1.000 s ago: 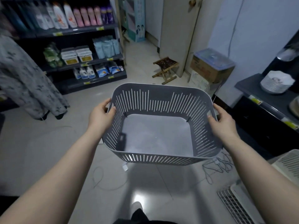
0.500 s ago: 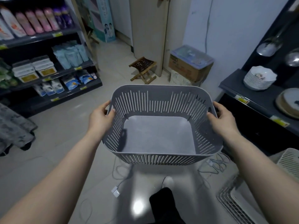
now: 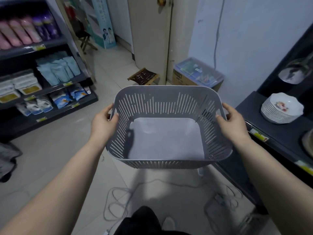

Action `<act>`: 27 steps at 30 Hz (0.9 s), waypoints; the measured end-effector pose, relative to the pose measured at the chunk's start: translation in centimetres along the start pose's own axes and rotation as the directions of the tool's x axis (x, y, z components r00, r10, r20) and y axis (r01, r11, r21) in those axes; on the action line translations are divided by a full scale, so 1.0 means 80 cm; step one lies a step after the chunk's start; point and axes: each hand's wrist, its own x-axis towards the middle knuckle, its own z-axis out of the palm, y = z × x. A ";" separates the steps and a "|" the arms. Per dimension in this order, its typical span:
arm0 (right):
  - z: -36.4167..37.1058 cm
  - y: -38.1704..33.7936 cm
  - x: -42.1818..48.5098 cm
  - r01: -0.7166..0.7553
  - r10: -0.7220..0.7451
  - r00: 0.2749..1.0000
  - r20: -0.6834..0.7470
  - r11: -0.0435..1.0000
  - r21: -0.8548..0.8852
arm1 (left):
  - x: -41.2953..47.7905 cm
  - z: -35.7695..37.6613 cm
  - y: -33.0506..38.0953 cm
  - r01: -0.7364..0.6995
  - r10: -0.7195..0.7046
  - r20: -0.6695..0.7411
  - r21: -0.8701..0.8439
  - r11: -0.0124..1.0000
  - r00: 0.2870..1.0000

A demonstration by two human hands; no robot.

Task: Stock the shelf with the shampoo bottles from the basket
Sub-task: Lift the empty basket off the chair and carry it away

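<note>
Tiled floor (image 3: 50,158) carries loose cables (image 3: 116,199) and a stool (image 3: 143,76); the shelf (image 3: 25,50) holds what look like pink bottles (image 3: 18,33).

Your two bare forearms reaching forward and converging, your left hand (image 3: 103,121) curled over the left rim of the basket (image 3: 167,162), thumb inside, your right hand (image 3: 232,122) gripping the opposite rim likewise, wrists roughly level.

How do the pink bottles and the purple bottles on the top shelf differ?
Colour: the pink bottles are pale pink, while the purple bottles are dark violet.
Place: the purple bottles stand at the right end of the row as seen, and the pink bottles are to their left.
Count: two purple bottles show. At least three pink bottles show, and their row runs out of frame.
Shared: both stand side by side on the same top shelf and have a similar tall shape.
</note>
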 end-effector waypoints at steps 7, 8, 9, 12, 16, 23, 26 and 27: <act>0.030 -0.029 0.110 -0.023 0.023 0.999 0.022 1.000 0.019 | 0.108 0.033 0.020 0.012 -0.012 0.006 -0.001 1.000 1.000; 0.035 -0.035 0.125 -0.021 0.021 1.000 0.015 1.000 0.016 | 0.127 0.037 0.024 0.011 -0.011 0.012 -0.005 1.000 1.000; 0.041 -0.041 0.141 -0.019 0.018 1.000 0.007 1.000 0.016 | 0.146 0.042 0.029 0.005 -0.004 0.016 -0.008 1.000 1.000; 0.060 -0.058 0.188 -0.022 0.022 1.000 -0.006 0.999 0.040 | 0.204 0.053 0.045 -0.011 0.011 0.019 0.009 1.000 1.000; 0.080 -0.068 0.244 -0.065 0.067 0.997 -0.036 0.996 0.069 | 0.277 0.073 0.068 -0.057 0.055 0.047 0.041 0.998 0.997; 0.079 -0.075 0.314 -0.112 0.118 0.986 -0.118 0.992 0.061 | 0.373 0.131 0.093 -0.095 0.087 0.125 0.058 0.994 0.988; 0.078 -0.070 0.350 -0.137 0.145 0.980 -0.135 0.989 0.062 | 0.410 0.166 0.099 -0.107 0.099 0.154 0.047 0.993 0.983; 0.078 -0.066 0.364 -0.142 0.149 0.979 -0.142 0.988 0.057 | 0.423 0.178 0.101 -0.099 0.091 0.161 0.045 0.994 0.983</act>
